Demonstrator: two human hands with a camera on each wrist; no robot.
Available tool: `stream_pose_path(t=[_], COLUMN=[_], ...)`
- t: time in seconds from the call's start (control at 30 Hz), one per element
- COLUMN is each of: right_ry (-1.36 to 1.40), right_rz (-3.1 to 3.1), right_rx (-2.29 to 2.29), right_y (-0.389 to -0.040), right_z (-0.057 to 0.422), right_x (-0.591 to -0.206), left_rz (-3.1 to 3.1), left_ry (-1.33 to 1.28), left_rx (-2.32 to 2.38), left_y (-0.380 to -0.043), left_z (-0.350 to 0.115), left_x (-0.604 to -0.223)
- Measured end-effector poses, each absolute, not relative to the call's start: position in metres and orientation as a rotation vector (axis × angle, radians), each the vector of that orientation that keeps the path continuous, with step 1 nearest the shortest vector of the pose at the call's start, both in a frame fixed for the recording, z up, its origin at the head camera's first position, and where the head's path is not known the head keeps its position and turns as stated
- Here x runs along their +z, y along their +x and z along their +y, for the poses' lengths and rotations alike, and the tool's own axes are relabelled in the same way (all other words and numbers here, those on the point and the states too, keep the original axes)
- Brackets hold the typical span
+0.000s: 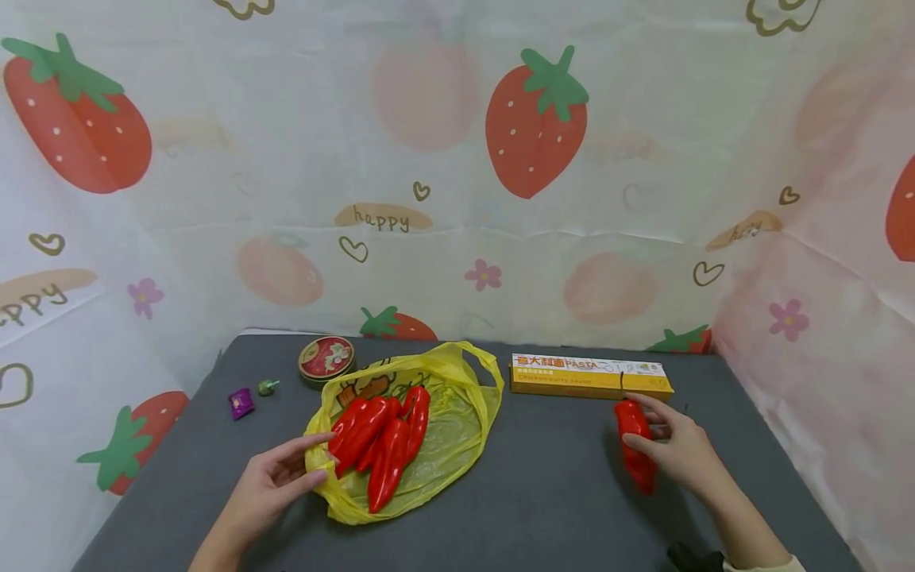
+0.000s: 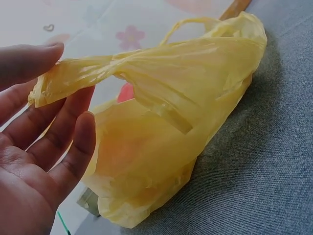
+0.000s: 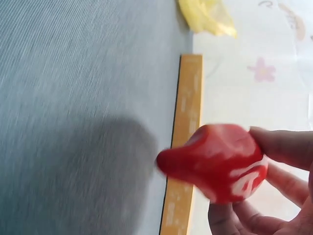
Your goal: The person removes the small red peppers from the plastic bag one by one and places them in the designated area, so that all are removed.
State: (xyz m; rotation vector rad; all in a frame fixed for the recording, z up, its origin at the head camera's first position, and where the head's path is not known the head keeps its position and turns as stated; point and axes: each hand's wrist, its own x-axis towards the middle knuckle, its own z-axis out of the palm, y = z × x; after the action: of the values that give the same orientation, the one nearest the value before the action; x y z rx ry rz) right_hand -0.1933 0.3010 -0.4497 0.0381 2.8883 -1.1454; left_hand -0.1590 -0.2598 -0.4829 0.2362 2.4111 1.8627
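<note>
A yellow plastic bag (image 1: 446, 469) lies with its mouth spread on the dark table, and several glossy red peppers (image 1: 389, 461) are inside it. My left hand (image 1: 268, 485) pinches the bag's left rim; in the left wrist view the thumb and fingers (image 2: 80, 105) have the folded edge between them. On the right, my right hand (image 1: 679, 445) holds one red pepper (image 1: 636, 449) between thumb and fingers. The right wrist view shows this pepper (image 3: 220, 164) lifted off the table, its narrow tip pointing away from the palm, with a shadow below.
Behind the right hand lies a yellow pasta box (image 1: 582, 377) near the table's back edge. Beyond the bag stands a round red tin (image 1: 326, 359). Farther left are a small purple packet (image 1: 241, 403) and a small green item (image 1: 268, 387). A strawberry-print cloth (image 1: 443, 175) hangs behind.
</note>
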Motion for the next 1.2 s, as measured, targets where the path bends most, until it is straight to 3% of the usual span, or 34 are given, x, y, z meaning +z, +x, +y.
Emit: stream_pose_path(t=[0.6,1.2], right_ry=[0.083,0.112], right_rz=[3.069,3.040], right_rx=[-0.701,-0.631], right_y=[-0.184,-0.190], right_z=[0.338,0.347], right_x=[-0.463,-0.468], left_rz=[2.438,2.418], left_ry=[0.214,0.215], left_rx=[1.837,1.835], left_y=[-0.158,-0.158], left_z=[-0.257,-0.257], left_x=[-0.481,-0.484])
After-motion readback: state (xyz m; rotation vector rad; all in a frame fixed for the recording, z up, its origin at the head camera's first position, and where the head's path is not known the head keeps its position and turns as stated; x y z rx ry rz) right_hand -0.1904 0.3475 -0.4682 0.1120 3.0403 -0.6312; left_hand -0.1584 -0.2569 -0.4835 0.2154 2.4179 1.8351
